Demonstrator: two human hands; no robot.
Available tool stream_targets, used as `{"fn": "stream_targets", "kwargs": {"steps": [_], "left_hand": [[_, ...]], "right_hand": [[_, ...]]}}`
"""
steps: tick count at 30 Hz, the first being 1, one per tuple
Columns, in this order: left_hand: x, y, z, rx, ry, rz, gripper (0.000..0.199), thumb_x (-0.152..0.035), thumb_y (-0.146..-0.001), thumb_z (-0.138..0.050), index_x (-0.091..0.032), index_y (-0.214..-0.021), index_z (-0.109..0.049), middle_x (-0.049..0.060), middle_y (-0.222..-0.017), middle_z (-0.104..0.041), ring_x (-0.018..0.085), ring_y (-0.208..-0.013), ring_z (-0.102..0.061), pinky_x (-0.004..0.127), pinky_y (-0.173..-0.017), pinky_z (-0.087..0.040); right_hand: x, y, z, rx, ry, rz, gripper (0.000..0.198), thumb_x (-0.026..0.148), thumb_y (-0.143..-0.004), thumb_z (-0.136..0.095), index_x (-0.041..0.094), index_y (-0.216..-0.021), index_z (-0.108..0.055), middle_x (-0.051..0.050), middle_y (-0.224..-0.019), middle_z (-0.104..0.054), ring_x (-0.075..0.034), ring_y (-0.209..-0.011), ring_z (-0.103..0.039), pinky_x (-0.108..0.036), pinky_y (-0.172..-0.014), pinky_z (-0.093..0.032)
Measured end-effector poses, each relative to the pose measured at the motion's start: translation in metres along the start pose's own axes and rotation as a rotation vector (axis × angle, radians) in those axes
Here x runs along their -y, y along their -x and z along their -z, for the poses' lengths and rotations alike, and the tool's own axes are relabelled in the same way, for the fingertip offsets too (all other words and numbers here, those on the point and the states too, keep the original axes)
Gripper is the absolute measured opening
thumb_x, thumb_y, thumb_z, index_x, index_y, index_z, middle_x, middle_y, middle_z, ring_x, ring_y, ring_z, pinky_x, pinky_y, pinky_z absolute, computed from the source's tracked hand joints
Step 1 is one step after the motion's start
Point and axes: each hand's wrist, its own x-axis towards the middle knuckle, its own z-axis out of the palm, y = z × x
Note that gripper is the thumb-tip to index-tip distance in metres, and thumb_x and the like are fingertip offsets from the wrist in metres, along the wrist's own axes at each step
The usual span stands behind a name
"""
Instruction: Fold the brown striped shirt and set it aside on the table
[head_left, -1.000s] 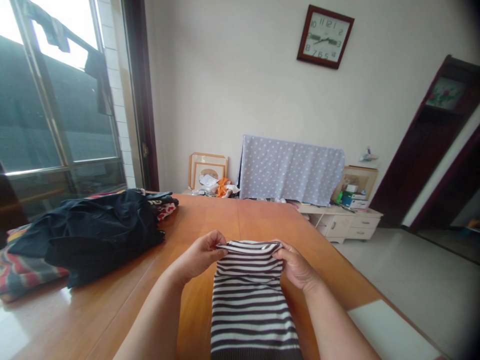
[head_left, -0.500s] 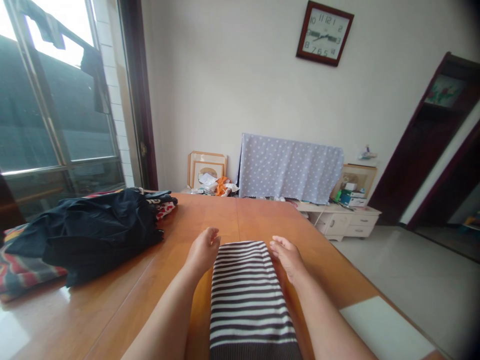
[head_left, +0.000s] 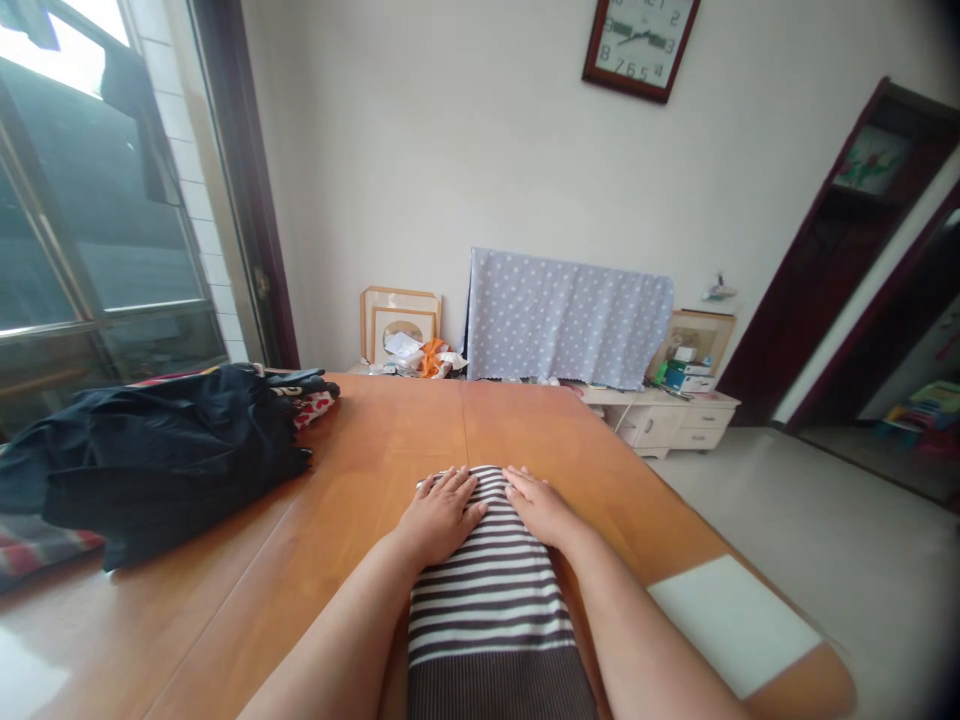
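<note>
A folded black-and-white striped knit garment [head_left: 491,605] lies lengthwise in front of me, with a dark ribbed band at its near end. My left hand [head_left: 444,512] rests palm down on the left part of its far end, fingers stretched out. At the far right edge of the cloth, my right hand [head_left: 538,503] lies with its fingers extended over the fabric. Neither hand grips the garment; both are flat on it.
A heap of dark clothes [head_left: 180,450] lies on the left of the wooden table [head_left: 360,440]. A pale flat sheet [head_left: 735,620] is near the right edge. Beyond stand a white cabinet [head_left: 667,425] and something draped with a dotted blue cloth [head_left: 566,315].
Both hands have come inward from beside the garment and down onto its far end. The camera view has tilted slightly downward and turned right.
</note>
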Motion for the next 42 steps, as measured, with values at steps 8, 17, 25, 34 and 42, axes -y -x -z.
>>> {"fn": "stream_targets", "kwargs": {"steps": [8, 17, 25, 34, 42], "left_hand": [[0.012, -0.007, 0.002, -0.134, 0.043, 0.061, 0.056, -0.057, -0.101, -0.030, -0.024, -0.139, -0.055, 0.010, -0.153, -0.050, 0.029, -0.145, -0.039, 0.046, -0.119, -0.031], [0.023, -0.014, 0.000, -0.125, 0.055, 0.209, 0.052, -0.050, -0.100, -0.032, -0.025, -0.143, -0.050, 0.012, -0.144, -0.058, 0.030, -0.134, -0.050, 0.046, -0.111, -0.036], [0.022, -0.004, 0.017, -0.156, 0.005, 0.277, 0.037, -0.043, -0.092, -0.047, -0.028, -0.120, -0.066, 0.012, -0.124, -0.069, 0.032, -0.120, -0.057, 0.050, -0.100, -0.038], [0.031, 0.004, 0.037, -0.076, 0.024, 0.436, 0.025, -0.041, -0.082, -0.054, -0.029, -0.096, -0.070, 0.009, -0.112, -0.075, 0.034, -0.108, -0.065, 0.056, -0.098, -0.040], [0.041, 0.037, 0.057, -0.088, -0.021, 0.657, 0.021, -0.035, -0.077, -0.054, -0.023, -0.087, -0.068, 0.016, -0.115, -0.074, 0.038, -0.109, -0.066, 0.061, -0.099, -0.036]], "right_hand": [[-0.005, -0.003, 0.003, -0.268, -0.161, -0.133, 0.045, 0.041, -0.093, -0.051, 0.022, -0.130, -0.066, -0.007, -0.129, -0.069, -0.021, -0.118, -0.065, -0.033, -0.103, -0.049], [0.006, 0.002, 0.009, -0.401, -0.225, -0.160, 0.041, 0.042, -0.090, -0.053, 0.023, -0.123, -0.068, -0.006, -0.115, -0.074, -0.022, -0.103, -0.069, -0.033, -0.091, -0.053], [0.051, 0.011, 0.035, -0.515, -0.131, 0.003, 0.039, 0.037, -0.094, -0.048, 0.024, -0.125, -0.066, -0.006, -0.120, -0.070, -0.019, -0.098, -0.068, -0.030, -0.090, -0.052], [0.041, 0.052, 0.059, -0.291, -0.107, -0.073, 0.041, 0.039, -0.088, -0.059, 0.022, -0.125, -0.069, -0.008, -0.111, -0.074, -0.021, -0.098, -0.070, -0.030, -0.087, -0.051], [0.029, 0.132, 0.041, -0.422, -0.163, -0.221, 0.050, 0.046, -0.089, -0.056, 0.020, -0.131, -0.062, -0.007, -0.095, -0.075, -0.024, -0.087, -0.071, -0.034, -0.082, -0.052]]}}
